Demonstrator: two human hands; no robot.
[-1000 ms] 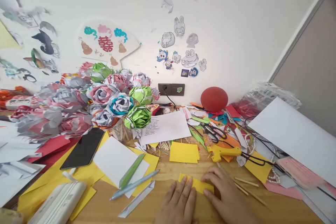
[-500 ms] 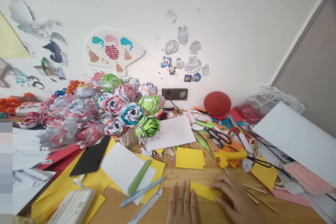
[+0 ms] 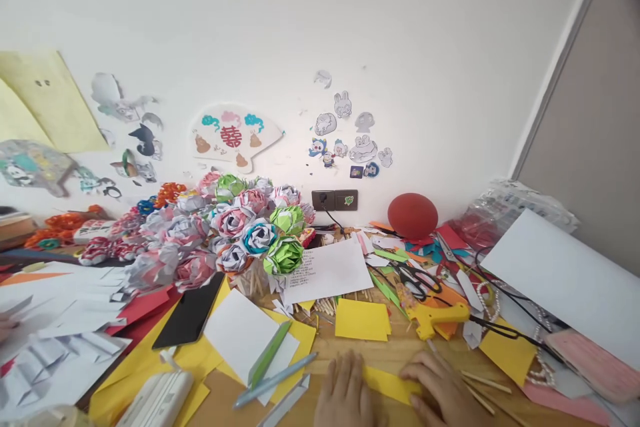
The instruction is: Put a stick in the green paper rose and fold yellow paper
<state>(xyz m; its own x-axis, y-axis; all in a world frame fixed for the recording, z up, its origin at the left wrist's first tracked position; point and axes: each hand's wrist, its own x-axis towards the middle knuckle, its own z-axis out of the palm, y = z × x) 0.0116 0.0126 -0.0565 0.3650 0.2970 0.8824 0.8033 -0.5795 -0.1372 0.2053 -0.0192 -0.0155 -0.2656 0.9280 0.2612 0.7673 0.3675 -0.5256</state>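
A folded strip of yellow paper (image 3: 393, 383) lies on the wooden table at the bottom centre. My left hand (image 3: 345, 393) rests flat on its left end, fingers stretched out together. At the strip's right end my right hand (image 3: 440, 393) presses down with the fingers curved over the paper. Both hands are cut off by the bottom edge of the picture.
Behind the hands lie yellow paper squares (image 3: 362, 319), a yellow glue gun (image 3: 437, 317), black scissors (image 3: 417, 277), wooden sticks (image 3: 483, 390), a blue pen (image 3: 275, 380) and a black phone (image 3: 190, 311). A bunch of paper roses (image 3: 225, 233) stands left; a red ball (image 3: 413, 215) is by the wall.
The view has tilted upward, so the table and hands sit lower in the picture. Both hands stay on the yellow strip, which looks flatter and longer than before.
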